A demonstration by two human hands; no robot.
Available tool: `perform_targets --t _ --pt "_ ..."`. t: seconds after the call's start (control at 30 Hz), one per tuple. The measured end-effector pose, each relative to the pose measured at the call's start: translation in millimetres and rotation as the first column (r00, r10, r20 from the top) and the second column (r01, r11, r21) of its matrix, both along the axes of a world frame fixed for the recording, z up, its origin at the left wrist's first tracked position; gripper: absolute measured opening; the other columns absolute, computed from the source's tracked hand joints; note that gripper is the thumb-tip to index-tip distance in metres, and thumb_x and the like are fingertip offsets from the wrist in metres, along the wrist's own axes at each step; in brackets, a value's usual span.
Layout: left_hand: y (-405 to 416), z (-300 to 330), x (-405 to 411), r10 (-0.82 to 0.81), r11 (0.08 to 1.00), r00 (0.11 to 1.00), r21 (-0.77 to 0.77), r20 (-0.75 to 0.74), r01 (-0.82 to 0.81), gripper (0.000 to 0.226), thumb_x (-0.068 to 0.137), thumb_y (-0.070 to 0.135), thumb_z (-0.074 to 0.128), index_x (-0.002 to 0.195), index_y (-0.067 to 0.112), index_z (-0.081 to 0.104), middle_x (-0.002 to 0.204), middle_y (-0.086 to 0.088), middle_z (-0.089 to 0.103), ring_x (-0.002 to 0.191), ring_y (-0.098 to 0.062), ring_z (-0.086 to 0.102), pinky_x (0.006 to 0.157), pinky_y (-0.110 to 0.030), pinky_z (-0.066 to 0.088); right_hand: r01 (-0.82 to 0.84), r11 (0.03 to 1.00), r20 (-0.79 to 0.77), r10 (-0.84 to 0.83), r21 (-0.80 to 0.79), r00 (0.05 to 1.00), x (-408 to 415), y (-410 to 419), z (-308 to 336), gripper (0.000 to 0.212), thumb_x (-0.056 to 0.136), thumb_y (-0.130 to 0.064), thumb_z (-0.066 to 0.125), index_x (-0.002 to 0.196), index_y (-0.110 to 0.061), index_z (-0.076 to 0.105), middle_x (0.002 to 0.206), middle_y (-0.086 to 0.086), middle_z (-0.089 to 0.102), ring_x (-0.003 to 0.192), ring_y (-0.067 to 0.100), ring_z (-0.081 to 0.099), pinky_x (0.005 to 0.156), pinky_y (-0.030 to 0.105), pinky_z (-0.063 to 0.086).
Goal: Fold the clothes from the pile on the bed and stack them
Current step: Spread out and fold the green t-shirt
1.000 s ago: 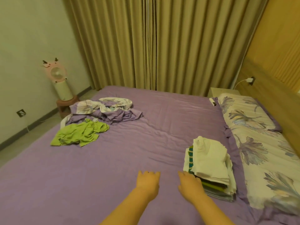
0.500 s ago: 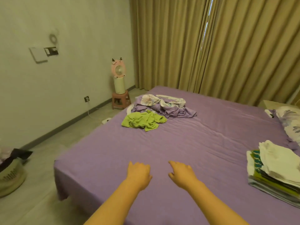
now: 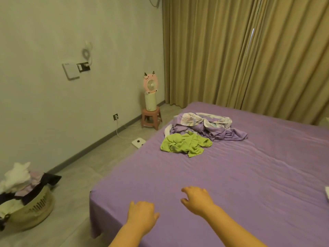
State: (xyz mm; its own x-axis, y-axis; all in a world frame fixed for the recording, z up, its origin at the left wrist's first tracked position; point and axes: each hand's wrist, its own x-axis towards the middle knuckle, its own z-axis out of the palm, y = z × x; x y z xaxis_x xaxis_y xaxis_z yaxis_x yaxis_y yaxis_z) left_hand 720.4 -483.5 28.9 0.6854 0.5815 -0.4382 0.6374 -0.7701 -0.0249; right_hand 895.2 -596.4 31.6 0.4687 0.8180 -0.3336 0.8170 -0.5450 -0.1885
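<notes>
Both hands are hovering over the near left corner of the bed (image 3: 231, 175), palms down. The left hand (image 3: 142, 213) is holding nothing, its fingers loosely curled downward. The right hand (image 3: 196, 199) is likewise holding nothing, its fingers spread and bent slightly toward the sheet; whether the fingertips are touching the sheet cannot be told.

The pile of clothes is lying near the far left edge of the bed, well apart from both hands. It is consisting of a crumpled green garment (image 3: 187, 144) at the front and a bundle of purple and floral fabric (image 3: 210, 127) touching it behind. The green garment's long axis is running roughly parallel to the far edge of the bed; the bundle is stretching the same way, its purple tail pointing toward the bed's right side.

A white cloth edge (image 3: 326, 193) is showing at the right edge.

No legible writing is showing on any garment.
</notes>
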Motion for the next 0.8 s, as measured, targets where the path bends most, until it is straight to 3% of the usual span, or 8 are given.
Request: perform_targets --t 0.3,0.6,0.8 --pt "142.5 -7.8 82.5 -0.002 0.997 0.999 -0.076 -0.04 -0.001 0.046 0.097 0.048 0.038 0.132 0.021 0.052 0.132 -0.004 0.055 0.125 -0.023 0.047 0.106 -0.038 0.029 0.158 0.985 -0.162 -0.168 -0.072 0.972 108.5 111.1 -52.5 0.047 0.098 -0.038 0.041 0.141 -0.021 0.039 0.142 0.001 0.046 0.128 0.02 0.045 0.103 0.033 0.037" --pt "271.4 -37.4 205.7 0.006 0.979 0.999 -0.203 0.046 0.003 0.051 0.097 0.05 0.038 0.14 0.023 0.043 0.143 -0.003 0.044 0.132 -0.022 0.04 0.105 -0.035 0.036 0.247 0.965 -0.102 -0.255 -0.082 0.962 223.7 205.2 -56.2 0.052 0.096 -0.039 0.043 0.144 -0.022 0.033 0.145 0.004 0.04 0.13 0.024 0.041 0.102 0.035 0.039" --pt "352.4 -97.3 320.4 -0.014 0.92 0.996 -0.39 0.088 0.047 0.049 0.099 0.044 0.04 0.14 0.015 0.045 0.145 -0.006 0.044 0.132 -0.023 0.041 0.106 -0.029 0.034 0.344 0.932 -0.099 -0.355 -0.114 0.929 289.2 272.2 -93.8 0.057 0.095 -0.044 0.045 0.145 -0.022 0.029 0.147 0.004 0.034 0.131 0.025 0.038 0.102 0.034 0.039"
